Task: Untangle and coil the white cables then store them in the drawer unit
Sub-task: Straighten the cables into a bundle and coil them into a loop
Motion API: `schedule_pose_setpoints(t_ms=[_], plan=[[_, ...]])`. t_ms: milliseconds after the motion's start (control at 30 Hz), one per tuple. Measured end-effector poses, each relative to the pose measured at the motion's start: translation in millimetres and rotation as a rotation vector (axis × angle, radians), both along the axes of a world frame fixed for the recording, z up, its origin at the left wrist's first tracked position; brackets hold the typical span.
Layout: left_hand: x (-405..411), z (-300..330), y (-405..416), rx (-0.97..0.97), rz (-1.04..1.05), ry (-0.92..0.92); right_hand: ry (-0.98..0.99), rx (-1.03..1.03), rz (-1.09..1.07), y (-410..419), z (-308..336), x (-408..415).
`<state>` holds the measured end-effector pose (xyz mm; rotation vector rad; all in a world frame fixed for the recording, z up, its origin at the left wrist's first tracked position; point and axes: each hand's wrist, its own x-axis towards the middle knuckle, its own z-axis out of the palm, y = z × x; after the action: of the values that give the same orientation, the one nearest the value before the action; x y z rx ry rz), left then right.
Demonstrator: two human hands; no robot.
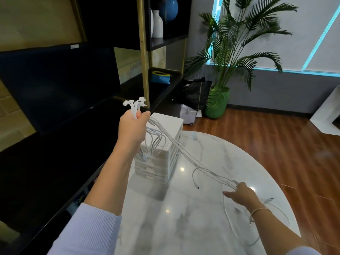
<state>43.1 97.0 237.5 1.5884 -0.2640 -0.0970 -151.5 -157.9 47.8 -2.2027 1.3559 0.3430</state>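
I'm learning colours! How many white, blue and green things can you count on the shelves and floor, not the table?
White vases: 2
Blue vase: 1
Blue pouch: 1
Green plant pot: 1
Total: 5

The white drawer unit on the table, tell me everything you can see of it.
The white drawer unit looks like plastic: a tall, boxy stack of shallow drawers, all apparently closed, with a ribbed side. It stands upright at the far left edge of the marble table. White cables loop in front of it; whether they touch it is unclear.
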Motion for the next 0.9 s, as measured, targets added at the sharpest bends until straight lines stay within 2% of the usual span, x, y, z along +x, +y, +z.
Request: schedule_pose_setpoints(t_ms=[100, 167, 200, 300, 333, 400, 533, 700, 900], plan=[[-2, 1, -3, 0.040, -0.036, -0.015, 0.099, 0.065, 0.175, 8, 19, 10], [-6, -1, -8, 0.083, -0.077, -0.008, 0.060, 0.136, 0.310, 25, 46, 26], [-9, -4, -12, 0.106, -0.102, -0.002, -0.066, 0.196, 0.369, 37, 64, 37], [-22, -10, -27, 0.199, -0.221, -0.014, -0.718, 0.321, 0.411, 82, 128, 72], [-27, -11, -32, 0.245, -0.267, -0.033, -0.883, 0.365, 0.422, 94, 145, 81], [-33, -11, -36, 0.311, -0.314, -0.060, -1.040, 0.398, 0.480, 108, 160, 91], [-31, -6, -30, 0.348, -0.354, -0.057, -1.041, 0.325, 0.525, 114, 150, 92], [-27, -7, -23, 0.350, -0.300, -0.047, -1.061, 0.294, 0.411, 113, 127, 86], [-21, -3, -23, 0.238, -0.247, -0.011, -0.926, 0.464, 0.256, 94, 87, 61]])
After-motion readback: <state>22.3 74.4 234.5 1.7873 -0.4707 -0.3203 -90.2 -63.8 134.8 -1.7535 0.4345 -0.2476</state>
